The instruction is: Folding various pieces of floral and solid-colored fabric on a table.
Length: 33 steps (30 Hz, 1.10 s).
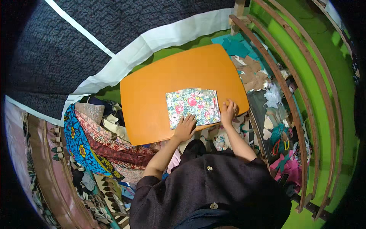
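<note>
A folded piece of floral cloth point(192, 107), with pink roses, yellow blooms and green leaves on a pale ground, lies flat on an orange table point(171, 76) in front of me. My left hand point(185, 128) rests on the cloth's near edge, toward its left half, with its fingers stretched out. Just off the cloth's right edge, my right hand point(228, 112) is over the tabletop with its fingers apart and slightly bent. Nothing shows in the right hand. The cloth's right side shows layered edges, and its near edge lies close to the table's front edge.
Patterned fabrics point(110, 141) in blue, red and brown heap up left of the table. Fabric scraps point(253, 74) pile on the right, beside long wooden rails point(282, 80). A dark curtain point(126, 34) with a white border hangs behind. Wooden shoe forms point(101, 208) stand at lower left.
</note>
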Each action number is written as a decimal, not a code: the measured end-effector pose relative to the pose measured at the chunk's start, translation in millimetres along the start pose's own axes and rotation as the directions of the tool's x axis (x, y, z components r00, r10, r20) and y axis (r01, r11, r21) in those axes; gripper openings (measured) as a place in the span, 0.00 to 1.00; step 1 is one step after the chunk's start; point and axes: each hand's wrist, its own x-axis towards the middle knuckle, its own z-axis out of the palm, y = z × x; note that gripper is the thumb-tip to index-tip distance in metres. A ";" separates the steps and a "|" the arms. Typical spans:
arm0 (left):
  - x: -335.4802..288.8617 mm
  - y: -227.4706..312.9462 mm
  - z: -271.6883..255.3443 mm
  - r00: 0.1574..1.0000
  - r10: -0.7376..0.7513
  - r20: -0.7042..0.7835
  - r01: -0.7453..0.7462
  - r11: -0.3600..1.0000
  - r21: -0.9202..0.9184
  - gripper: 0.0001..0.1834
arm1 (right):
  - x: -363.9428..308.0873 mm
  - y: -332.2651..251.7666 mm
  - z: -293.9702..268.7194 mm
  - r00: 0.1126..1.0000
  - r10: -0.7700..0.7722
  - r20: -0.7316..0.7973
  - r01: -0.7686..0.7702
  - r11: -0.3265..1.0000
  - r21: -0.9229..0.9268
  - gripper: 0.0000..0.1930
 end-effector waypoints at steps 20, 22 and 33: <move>-1.0 52.5 1.7 0.871 -0.491 -0.021 0.492 0.870 0.034 0.34 | 36.3 53.1 -4.3 0.968 -0.123 0.217 0.239 0.712 -0.660 0.22; 4.0 57.3 -7.1 0.880 -0.475 0.014 0.453 0.829 -0.328 0.28 | 46.0 58.3 -6.8 0.998 0.038 0.054 0.004 0.782 -0.623 0.21; 43.9 -15.4 -7.5 0.701 -0.651 -0.293 0.531 0.750 -0.395 0.27 | -68.1 12.3 1.0 0.910 0.224 0.348 -0.273 0.957 0.099 0.34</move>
